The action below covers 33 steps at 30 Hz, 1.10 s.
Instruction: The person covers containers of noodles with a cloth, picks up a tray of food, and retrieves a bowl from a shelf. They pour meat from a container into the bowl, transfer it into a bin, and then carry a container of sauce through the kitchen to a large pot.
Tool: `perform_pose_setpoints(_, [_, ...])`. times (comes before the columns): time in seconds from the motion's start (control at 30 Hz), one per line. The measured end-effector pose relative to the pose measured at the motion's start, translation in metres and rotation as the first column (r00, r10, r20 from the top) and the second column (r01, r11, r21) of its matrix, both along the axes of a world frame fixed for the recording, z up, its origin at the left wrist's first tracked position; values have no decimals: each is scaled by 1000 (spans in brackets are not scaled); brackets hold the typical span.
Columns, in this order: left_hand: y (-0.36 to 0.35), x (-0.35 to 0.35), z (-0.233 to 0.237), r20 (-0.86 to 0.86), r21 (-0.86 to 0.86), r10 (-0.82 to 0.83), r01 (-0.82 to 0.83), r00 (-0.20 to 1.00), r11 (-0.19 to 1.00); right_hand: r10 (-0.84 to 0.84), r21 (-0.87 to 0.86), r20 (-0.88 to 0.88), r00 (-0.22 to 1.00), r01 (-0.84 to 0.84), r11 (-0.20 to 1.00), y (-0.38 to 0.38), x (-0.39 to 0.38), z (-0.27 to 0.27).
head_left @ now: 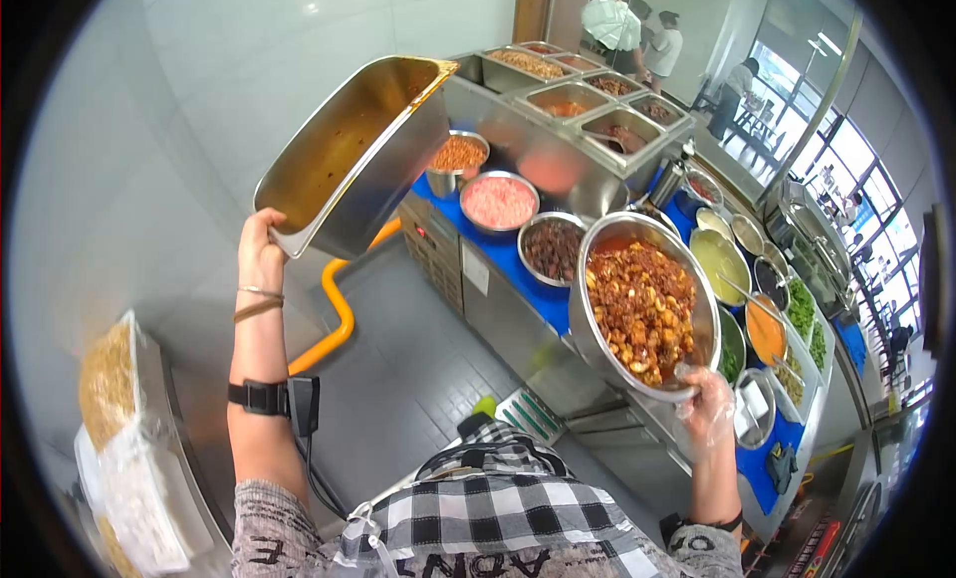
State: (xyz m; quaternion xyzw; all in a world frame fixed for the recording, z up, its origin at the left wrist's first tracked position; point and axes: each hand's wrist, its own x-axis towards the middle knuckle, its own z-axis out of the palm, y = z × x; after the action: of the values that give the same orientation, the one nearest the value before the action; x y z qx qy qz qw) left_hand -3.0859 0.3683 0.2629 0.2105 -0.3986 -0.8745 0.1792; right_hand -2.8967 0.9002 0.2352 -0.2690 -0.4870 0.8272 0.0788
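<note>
My left hand (261,244) grips the corner of a deep rectangular steel pan (354,155), held up and tilted, its inside smeared with orange sauce. My right hand (705,404), in a thin clear glove, holds the rim of a large round steel bowl (593,334) full of reddish-brown saucy food. The bowl hangs tilted over the edge of the steel counter. A black strap with a small device sits on my left forearm.
On a blue mat (513,264) stand bowls of beans (458,155), pink mince (499,202) and dark food (551,249). Steel trays of food (568,105) fill the counter behind. More sauce bowls (722,264) line the right. An orange rail (339,314) runs below. People stand far back.
</note>
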Motion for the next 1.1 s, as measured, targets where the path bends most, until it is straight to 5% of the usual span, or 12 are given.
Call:
perform_pose_setpoints(0.2, [11,-175,56,-43,-99,-78,73,996,992,-13,-95,18,1000,15,995,-6,-59,12])
perform_pose_setpoints(0.4, [32,-330,83,-50,-202,-231,216,972,955,-252,12,-1,968,252,968,-23,-101,34])
perform_pose_setpoints(0.57, [52,-467,86,-70,-406,-500,433,863,805,-536,126,-82,841,542,831,-83,-132,37])
perform_pose_setpoints(0.63, [68,-520,87,-46,-498,-581,485,813,718,-267,257,-216,939,319,912,-95,-129,29])
perform_pose_setpoints(0.67, [73,-545,89,-45,-502,-610,510,791,698,-302,253,-216,928,352,901,-105,-137,31])
perform_pose_setpoints(0.73, [83,-584,88,-35,-499,-756,644,654,580,-313,29,-70,947,315,949,-127,-153,42])
perform_pose_setpoints(0.77, [87,-599,87,-28,-496,-776,665,630,559,-278,719,-347,896,444,535,-180,-186,54])
perform_pose_setpoints(0.87, [83,-636,82,37,-433,-880,801,474,413,-357,774,-196,913,368,516,-218,-197,50])
perform_pose_setpoints(1.1, [73,-722,70,213,-614,-896,767,389,187,-457,783,-210,864,429,450,-273,-225,52])
